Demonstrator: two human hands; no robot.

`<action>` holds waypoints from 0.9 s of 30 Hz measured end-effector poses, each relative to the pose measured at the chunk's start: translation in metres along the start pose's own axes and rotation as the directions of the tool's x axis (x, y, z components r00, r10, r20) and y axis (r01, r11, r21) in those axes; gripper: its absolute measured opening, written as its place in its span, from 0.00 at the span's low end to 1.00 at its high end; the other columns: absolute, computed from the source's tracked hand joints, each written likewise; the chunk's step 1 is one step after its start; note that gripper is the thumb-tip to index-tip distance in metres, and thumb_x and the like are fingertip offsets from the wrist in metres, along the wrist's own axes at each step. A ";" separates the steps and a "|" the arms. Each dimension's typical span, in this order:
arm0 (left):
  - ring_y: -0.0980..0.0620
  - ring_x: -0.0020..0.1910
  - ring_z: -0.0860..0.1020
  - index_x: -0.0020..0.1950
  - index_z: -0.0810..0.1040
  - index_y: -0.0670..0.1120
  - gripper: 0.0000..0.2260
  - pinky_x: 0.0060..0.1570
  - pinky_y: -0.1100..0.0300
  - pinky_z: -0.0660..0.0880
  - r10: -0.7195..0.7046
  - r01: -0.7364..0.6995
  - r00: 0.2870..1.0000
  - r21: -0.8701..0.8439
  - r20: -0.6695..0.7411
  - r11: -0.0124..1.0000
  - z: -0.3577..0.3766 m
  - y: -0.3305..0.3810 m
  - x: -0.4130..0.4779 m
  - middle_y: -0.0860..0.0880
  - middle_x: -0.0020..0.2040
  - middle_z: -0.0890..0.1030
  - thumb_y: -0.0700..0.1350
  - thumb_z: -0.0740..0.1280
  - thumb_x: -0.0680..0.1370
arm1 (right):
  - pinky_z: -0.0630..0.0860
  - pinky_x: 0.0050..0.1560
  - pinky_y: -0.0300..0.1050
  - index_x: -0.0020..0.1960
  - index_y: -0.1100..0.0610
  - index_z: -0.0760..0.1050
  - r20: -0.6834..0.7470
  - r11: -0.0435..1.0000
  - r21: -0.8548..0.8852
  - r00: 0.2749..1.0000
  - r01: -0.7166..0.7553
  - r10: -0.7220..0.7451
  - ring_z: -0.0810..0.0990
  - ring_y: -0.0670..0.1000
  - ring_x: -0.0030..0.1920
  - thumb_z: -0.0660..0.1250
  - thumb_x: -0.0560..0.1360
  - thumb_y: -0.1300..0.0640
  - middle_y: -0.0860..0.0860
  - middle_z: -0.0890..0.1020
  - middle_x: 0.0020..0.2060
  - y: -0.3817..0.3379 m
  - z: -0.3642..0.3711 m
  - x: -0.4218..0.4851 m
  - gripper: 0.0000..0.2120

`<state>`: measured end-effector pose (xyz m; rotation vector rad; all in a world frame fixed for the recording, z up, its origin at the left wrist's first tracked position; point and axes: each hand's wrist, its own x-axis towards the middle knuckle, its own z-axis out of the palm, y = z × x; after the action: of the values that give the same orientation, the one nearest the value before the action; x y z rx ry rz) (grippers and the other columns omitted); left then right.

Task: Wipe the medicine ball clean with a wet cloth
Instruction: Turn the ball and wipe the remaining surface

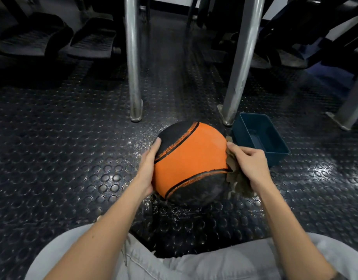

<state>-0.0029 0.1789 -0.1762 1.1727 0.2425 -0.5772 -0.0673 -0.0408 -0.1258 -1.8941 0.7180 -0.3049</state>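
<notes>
An orange and black medicine ball [191, 160] with cracked black seams sits on the studded floor between my knees. My left hand [148, 164] lies flat against its left side, fingers straight along the surface. My right hand [250, 164] grips a brownish wet cloth [237, 179] and presses it against the ball's right side. Part of the cloth hangs down below the hand; the rest is hidden between hand and ball.
A dark blue plastic tub [275, 147] stands on the floor just right of the ball. Two metal legs [134, 77] [237, 81] rise behind the ball, another at far right. Black padded seats sit at the back left. The floor around the ball is wet and speckled.
</notes>
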 end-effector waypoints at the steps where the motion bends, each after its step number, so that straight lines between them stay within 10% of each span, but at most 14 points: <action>1: 0.45 0.49 0.82 0.63 0.76 0.51 0.37 0.43 0.53 0.78 -0.030 0.030 1.000 0.034 -0.008 0.999 0.000 0.000 0.002 0.45 0.52 0.83 0.72 0.66 0.61 | 0.73 0.45 0.41 0.47 0.51 0.84 0.000 0.996 -0.084 1.000 0.029 -0.029 0.81 0.47 0.46 0.69 0.71 0.41 0.48 0.85 0.41 0.000 0.002 -0.001 0.15; 4: 0.46 0.52 0.81 0.63 0.77 0.49 0.28 0.50 0.52 0.77 0.004 0.011 0.992 0.114 -0.127 0.993 -0.005 0.006 0.010 0.44 0.55 0.82 0.67 0.61 0.72 | 0.72 0.52 0.42 0.56 0.53 0.82 0.044 0.965 -0.243 0.995 0.095 -0.087 0.79 0.50 0.56 0.65 0.72 0.38 0.50 0.84 0.50 0.000 0.008 -0.006 0.22; 7: 0.48 0.65 0.71 0.69 0.71 0.51 0.23 0.67 0.48 0.67 0.392 -0.242 0.872 0.437 -0.294 0.866 -0.004 0.013 0.013 0.47 0.67 0.72 0.60 0.62 0.77 | 0.71 0.62 0.46 0.64 0.55 0.76 0.102 0.941 -0.305 0.987 0.148 -0.122 0.74 0.52 0.63 0.63 0.74 0.38 0.51 0.79 0.60 -0.001 0.011 -0.010 0.27; 11: 0.52 0.69 0.67 0.63 0.76 0.55 0.19 0.71 0.46 0.59 0.746 -0.546 0.665 0.660 -0.032 0.516 0.019 0.020 -0.006 0.52 0.67 0.72 0.60 0.58 0.76 | 0.72 0.60 0.48 0.64 0.54 0.76 0.130 0.906 -0.338 0.966 0.254 -0.223 0.76 0.53 0.61 0.61 0.76 0.39 0.51 0.81 0.58 -0.009 0.018 -0.021 0.24; 16: 0.56 0.70 0.63 0.67 0.72 0.59 0.25 0.69 0.57 0.51 0.691 -0.513 0.696 0.808 0.195 0.289 0.022 0.009 -0.005 0.60 0.68 0.69 0.65 0.49 0.74 | 0.73 0.50 0.46 0.60 0.54 0.79 0.169 0.745 -0.551 0.924 0.376 -0.342 0.78 0.57 0.55 0.61 0.78 0.49 0.54 0.83 0.52 -0.028 0.004 -0.021 0.15; 22: 0.56 0.68 0.65 0.65 0.74 0.59 0.25 0.69 0.55 0.54 0.734 -0.507 0.645 0.838 0.213 0.202 0.033 0.006 -0.006 0.59 0.66 0.71 0.64 0.49 0.75 | 0.65 0.53 0.33 0.57 0.60 0.79 0.126 0.405 -0.355 0.472 0.843 -0.873 0.73 0.50 0.49 0.64 0.75 0.56 0.50 0.79 0.51 -0.043 0.004 -0.020 0.14; 24: 0.56 0.67 0.67 0.64 0.75 0.59 0.24 0.68 0.56 0.56 0.738 -0.529 0.636 0.824 0.225 0.204 0.031 0.007 -0.003 0.58 0.66 0.72 0.64 0.50 0.75 | 0.69 0.54 0.40 0.59 0.59 0.79 0.301 0.422 -0.401 0.552 0.813 -0.777 0.74 0.52 0.49 0.64 0.75 0.57 0.53 0.80 0.53 -0.003 0.009 -0.002 0.15; 27: 0.57 0.66 0.67 0.64 0.75 0.59 0.24 0.67 0.57 0.57 0.744 -0.540 0.637 0.807 0.204 0.241 0.026 0.010 0.001 0.60 0.65 0.72 0.64 0.51 0.75 | 0.71 0.52 0.47 0.60 0.59 0.78 0.136 0.723 -0.477 0.855 0.499 -0.501 0.77 0.57 0.52 0.63 0.77 0.59 0.55 0.81 0.50 0.005 -0.004 0.025 0.13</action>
<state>0.0002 0.1576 -0.1585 2.1180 -0.4213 0.3046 -0.0516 -0.0606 -0.1313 -2.5851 0.2690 -0.4975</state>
